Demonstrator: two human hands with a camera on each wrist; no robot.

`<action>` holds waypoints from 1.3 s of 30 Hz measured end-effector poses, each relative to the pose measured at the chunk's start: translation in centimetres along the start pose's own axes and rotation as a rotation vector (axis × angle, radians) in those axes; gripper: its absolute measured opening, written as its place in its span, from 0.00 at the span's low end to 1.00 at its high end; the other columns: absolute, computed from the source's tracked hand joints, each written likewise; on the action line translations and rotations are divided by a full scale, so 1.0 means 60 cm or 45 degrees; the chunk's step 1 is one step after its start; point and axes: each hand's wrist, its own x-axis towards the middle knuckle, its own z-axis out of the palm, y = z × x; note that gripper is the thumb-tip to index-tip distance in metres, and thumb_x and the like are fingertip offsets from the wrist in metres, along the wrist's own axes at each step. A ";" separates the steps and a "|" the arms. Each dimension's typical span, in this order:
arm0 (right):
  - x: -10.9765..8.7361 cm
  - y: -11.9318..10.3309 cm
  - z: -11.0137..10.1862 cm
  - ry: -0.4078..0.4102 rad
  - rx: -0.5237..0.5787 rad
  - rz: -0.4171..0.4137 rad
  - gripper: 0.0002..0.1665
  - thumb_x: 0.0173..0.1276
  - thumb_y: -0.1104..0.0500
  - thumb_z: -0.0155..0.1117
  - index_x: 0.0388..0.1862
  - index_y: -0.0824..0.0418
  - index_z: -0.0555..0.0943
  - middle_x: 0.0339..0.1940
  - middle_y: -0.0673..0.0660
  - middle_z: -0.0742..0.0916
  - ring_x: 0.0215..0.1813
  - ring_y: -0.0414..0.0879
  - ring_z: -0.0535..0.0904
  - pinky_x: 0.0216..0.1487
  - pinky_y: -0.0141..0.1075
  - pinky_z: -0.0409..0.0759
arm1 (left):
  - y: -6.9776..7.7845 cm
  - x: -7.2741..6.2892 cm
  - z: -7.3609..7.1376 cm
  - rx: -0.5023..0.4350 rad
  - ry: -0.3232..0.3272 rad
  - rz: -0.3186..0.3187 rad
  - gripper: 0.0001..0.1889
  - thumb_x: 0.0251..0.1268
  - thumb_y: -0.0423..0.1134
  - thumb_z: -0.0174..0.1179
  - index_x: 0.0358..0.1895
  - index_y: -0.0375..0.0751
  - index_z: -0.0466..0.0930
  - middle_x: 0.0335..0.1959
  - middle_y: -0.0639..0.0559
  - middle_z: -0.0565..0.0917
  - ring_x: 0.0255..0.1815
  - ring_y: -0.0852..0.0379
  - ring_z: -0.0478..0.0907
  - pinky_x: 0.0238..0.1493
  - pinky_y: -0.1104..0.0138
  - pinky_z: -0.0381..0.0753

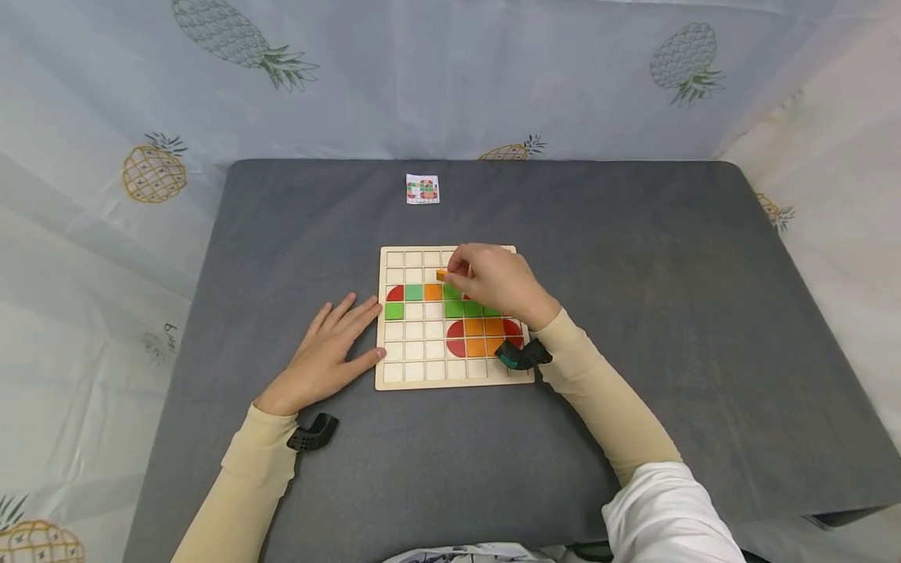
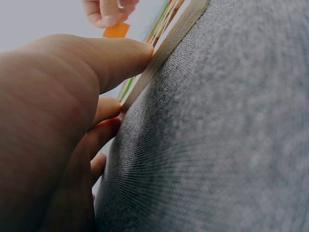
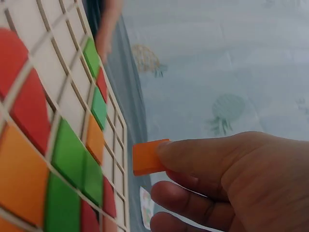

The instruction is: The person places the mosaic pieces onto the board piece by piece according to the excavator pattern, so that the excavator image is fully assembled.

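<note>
A wooden grid board (image 1: 415, 374) lies on the table, with red, green and orange tiles set in several of its cells. Over the upper part of the board, my right hand (image 1: 496, 277) pinches an orange square tile (image 3: 148, 157) between thumb and finger, raised off the grid. That hand covers some of the upper right cells in the head view. My left hand (image 1: 327, 352) lies at the board's left side with fingers spread, the thumb and fingertips touching the wooden edge (image 2: 166, 53).
Beyond the board lies a small printed card (image 1: 422, 189) with a coloured grid pattern. A dark grey cloth (image 1: 669, 313) covers the table. Pale curtains (image 1: 450, 78) with pineapple prints hang behind it and along the sides.
</note>
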 end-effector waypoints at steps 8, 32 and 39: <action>-0.005 -0.036 0.035 -0.082 0.142 -0.078 0.07 0.72 0.50 0.66 0.38 0.51 0.85 0.29 0.46 0.85 0.27 0.41 0.74 0.29 0.32 0.71 | 0.002 0.001 -0.001 0.012 0.000 -0.004 0.39 0.73 0.55 0.59 0.82 0.50 0.55 0.84 0.51 0.55 0.86 0.44 0.41 0.83 0.45 0.32; -0.017 -0.085 0.099 -0.102 -0.053 -0.267 0.08 0.74 0.52 0.62 0.39 0.49 0.87 0.29 0.43 0.85 0.29 0.36 0.76 0.26 0.29 0.72 | 0.002 0.001 -0.001 0.003 0.015 0.005 0.39 0.72 0.54 0.60 0.81 0.49 0.56 0.83 0.50 0.57 0.86 0.44 0.43 0.83 0.45 0.32; -0.016 -0.086 0.107 -0.124 -0.105 -0.272 0.09 0.74 0.51 0.63 0.45 0.51 0.88 0.38 0.44 0.89 0.33 0.37 0.80 0.28 0.29 0.75 | 0.002 0.000 -0.001 0.011 0.011 -0.002 0.39 0.72 0.55 0.61 0.81 0.50 0.56 0.83 0.51 0.56 0.86 0.44 0.42 0.83 0.45 0.32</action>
